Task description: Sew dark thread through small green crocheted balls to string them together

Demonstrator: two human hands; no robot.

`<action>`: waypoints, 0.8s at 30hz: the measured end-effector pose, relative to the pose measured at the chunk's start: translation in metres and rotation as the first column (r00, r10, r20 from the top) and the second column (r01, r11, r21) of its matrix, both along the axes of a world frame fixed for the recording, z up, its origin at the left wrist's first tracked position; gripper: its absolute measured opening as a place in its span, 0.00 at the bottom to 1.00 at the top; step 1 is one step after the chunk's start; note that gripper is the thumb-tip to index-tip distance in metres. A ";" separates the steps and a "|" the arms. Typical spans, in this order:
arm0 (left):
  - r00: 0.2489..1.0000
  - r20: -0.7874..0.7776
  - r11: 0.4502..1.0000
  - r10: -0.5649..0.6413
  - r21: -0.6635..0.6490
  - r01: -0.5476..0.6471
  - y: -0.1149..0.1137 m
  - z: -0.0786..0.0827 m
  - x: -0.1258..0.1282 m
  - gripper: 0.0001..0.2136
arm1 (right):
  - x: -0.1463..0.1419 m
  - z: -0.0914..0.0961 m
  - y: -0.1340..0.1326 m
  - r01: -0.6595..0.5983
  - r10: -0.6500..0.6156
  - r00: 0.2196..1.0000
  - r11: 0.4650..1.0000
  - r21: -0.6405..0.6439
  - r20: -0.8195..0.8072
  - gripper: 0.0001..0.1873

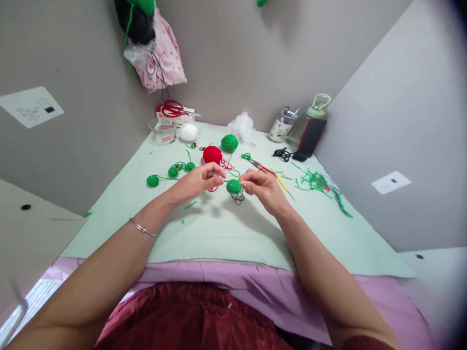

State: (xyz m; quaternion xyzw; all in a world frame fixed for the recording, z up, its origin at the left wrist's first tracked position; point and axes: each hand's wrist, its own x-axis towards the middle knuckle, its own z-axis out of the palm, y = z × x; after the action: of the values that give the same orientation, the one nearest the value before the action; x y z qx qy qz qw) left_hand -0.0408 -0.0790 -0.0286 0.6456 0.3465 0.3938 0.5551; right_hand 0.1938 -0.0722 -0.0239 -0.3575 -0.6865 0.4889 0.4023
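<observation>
My left hand (pixel 199 181) hovers over the pale green table cover (pixel 219 233), its fingers pinched together near a strand of yarn. Just to its right hangs a small green crocheted piece (pixel 233 186), held between both hands. My right hand (pixel 264 187) is closed in a pinch beside the piece, and small dark scissors (pixel 239 198) dangle under it. A red yarn ball (pixel 212 154) with loose red strands lies just beyond my left hand. Behind it sits a green yarn ball (pixel 229 143).
Small green crocheted pieces (pixel 152 181) lie to the left. Green yarn scraps (pixel 317 182) are strewn right. A yellow-handled tool (pixel 277 179), black clip (pixel 282 154), pen cup (pixel 280 129), bottle (pixel 314 119), white stuffing (pixel 241 125), plastic cup (pixel 162 131), red scissors (pixel 173 109) line the back.
</observation>
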 end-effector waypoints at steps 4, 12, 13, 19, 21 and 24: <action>0.998 0.058 1.000 -0.015 -0.015 0.016 0.000 0.001 -0.002 0.17 | -0.001 0.000 -0.002 -0.005 0.005 1.000 0.999 0.047 0.002 0.15; 0.992 0.059 0.989 -0.110 -0.089 0.115 -0.002 -0.004 0.006 0.14 | -0.004 0.001 -0.006 0.077 -0.080 0.997 0.979 0.189 0.010 0.15; 0.990 0.090 0.989 -0.105 -0.099 0.114 -0.003 -0.004 0.006 0.14 | -0.003 0.001 -0.006 0.068 -0.073 0.997 0.978 0.199 0.018 0.14; 0.951 0.217 0.943 -0.219 -0.204 0.263 -0.004 -0.006 0.007 0.15 | 0.001 0.001 -0.005 0.021 -0.051 0.993 0.964 0.264 0.108 0.13; 0.950 0.233 0.945 -0.209 -0.201 0.257 -0.003 -0.007 0.007 0.15 | 0.002 0.002 -0.005 -0.003 -0.037 0.990 0.959 0.285 0.134 0.14; 0.958 0.210 0.954 -0.195 -0.187 0.235 -0.003 -0.006 0.007 0.15 | 0.005 0.005 -0.005 -0.063 0.007 0.984 0.949 0.309 0.180 0.14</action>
State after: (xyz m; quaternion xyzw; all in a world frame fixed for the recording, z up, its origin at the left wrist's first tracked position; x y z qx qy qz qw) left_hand -0.0341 -0.0820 -0.0347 0.5769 0.2594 0.3513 0.6903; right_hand 0.1989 -0.0772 -0.0190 -0.3187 -0.7946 0.3473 0.3828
